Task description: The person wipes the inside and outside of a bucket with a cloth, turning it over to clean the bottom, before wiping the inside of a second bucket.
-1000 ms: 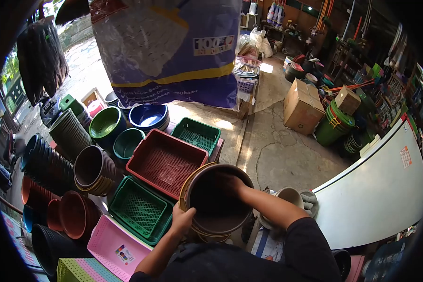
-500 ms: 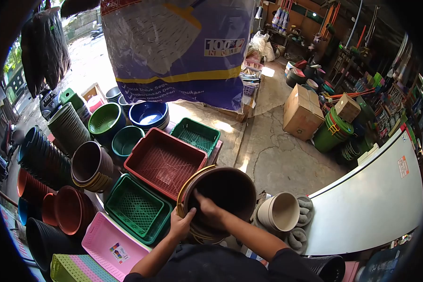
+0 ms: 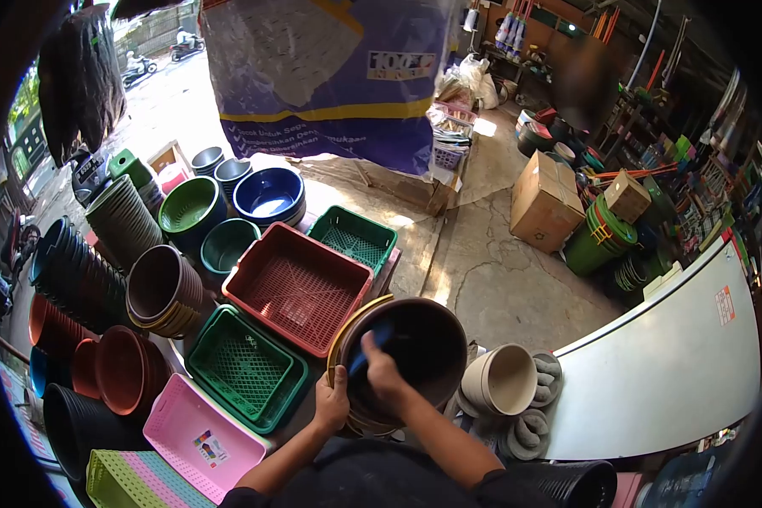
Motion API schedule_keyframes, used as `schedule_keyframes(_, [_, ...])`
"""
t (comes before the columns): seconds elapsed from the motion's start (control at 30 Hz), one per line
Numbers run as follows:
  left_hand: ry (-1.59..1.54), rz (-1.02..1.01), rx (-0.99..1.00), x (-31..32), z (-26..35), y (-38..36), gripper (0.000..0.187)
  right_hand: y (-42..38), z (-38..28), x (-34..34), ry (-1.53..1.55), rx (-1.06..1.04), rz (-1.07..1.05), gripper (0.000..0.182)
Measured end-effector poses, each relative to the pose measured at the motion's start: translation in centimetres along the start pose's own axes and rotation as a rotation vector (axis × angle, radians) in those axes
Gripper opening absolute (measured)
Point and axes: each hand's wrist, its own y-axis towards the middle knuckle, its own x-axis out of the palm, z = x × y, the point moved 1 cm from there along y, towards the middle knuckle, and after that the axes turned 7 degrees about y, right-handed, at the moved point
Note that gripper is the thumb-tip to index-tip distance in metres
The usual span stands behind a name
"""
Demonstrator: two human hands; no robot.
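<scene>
A dark brown bucket (image 3: 436, 351) with a yellow handle (image 3: 347, 326) tilts in front of my body, on top of other nested buckets. My left hand (image 3: 332, 400) grips its near-left rim, thumb on the edge. Inside the bucket's mouth is my right hand (image 3: 384, 377), its fingers curled near the left inner wall. A blurred bluish patch (image 3: 381, 336) shows by those fingers; what it is I cannot make out. Close by on the left stand a red basket (image 3: 300, 292) and a green basket (image 3: 250, 364).
Stacked pots (image 3: 165, 292) and a pink basket (image 3: 203, 436) crowd the left. Cream pots (image 3: 508, 378) and a white panel (image 3: 669, 356) stand to the right. A cardboard box (image 3: 546, 203) sits farther back. A large purple package (image 3: 330, 102) hangs ahead.
My right hand has shifted slightly within the bucket, and a bluish patch now shows by its fingers. The left hand and bucket moved a little right. Motorbikes appear outside.
</scene>
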Motion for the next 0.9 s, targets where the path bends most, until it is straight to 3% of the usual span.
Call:
schedule_keyframes(0.07, [-0.018,-0.012,0.008,-0.4,0.7,0.6,0.040,-0.9,1.6,-0.3,-0.248,0.094,-0.290,0.080])
schedule_keyframes(0.1, [-0.040,-0.014,0.017,-0.7,0.9,0.8,0.039,-0.4,2.6,-1.0,-0.246,0.094,-0.287,0.080])
schedule_keyframes(0.17, [0.024,-0.032,0.022,-1.5,1.3,1.1,0.039,1.1,5.4,-3.3,-0.909,0.423,-0.534,0.079])
schedule_keyframes(0.23, [0.084,-0.052,0.020,-1.9,1.9,1.1,0.039,0.0,5.7,-5.4,-1.174,0.067,-0.550,0.074])
schedule_keyframes(0.3, [0.114,-0.048,0.016,-2.4,2.0,1.2,0.039,0.1,4.0,-7.3,-1.620,0.157,-0.654,0.054])
schedule_keyframes(0.37, [0.146,-0.049,0.012,-2.5,2.0,1.3,0.039,0.3,2.0,-9.3,-1.883,0.249,-0.590,0.037])
schedule_keyframes(0.43, [0.165,-0.087,-0.028,-2.2,1.8,1.2,0.040,1.6,0.8,-11.3,-2.011,0.203,-0.559,0.033])
schedule_keyframes(0.5, [0.191,-0.093,-0.027,-1.8,2.1,1.1,0.041,1.3,-0.4,-12.9,-1.931,-0.212,-0.316,0.033])
schedule_keyframes(0.57, [0.212,-0.100,-0.027,-1.5,2.1,1.3,0.042,1.2,-2.0,-13.6,-2.107,-0.700,-0.369,0.039])
schedule_keyframes(0.6, [0.187,-0.100,-0.045,-1.4,1.7,1.6,0.042,1.1,-2.9,-13.7,-2.109,-0.698,-0.370,0.039])
schedule_keyframes(0.67, [0.157,-0.102,-0.061,-1.4,1.3,1.8,0.042,0.3,-4.8,-13.7,-2.001,-1.194,-0.242,0.050])
schedule_keyframes(0.83, [-0.004,-0.073,-0.160,-1.8,-0.7,2.8,0.040,-2.8,-4.1,-14.0,-1.966,-1.024,-0.151,0.063])
schedule_keyframes(0.9, [-0.063,-0.049,-0.184,-1.5,-0.7,2.8,0.040,-4.8,-2.7,-13.6,-1.940,-0.675,-0.161,0.071])
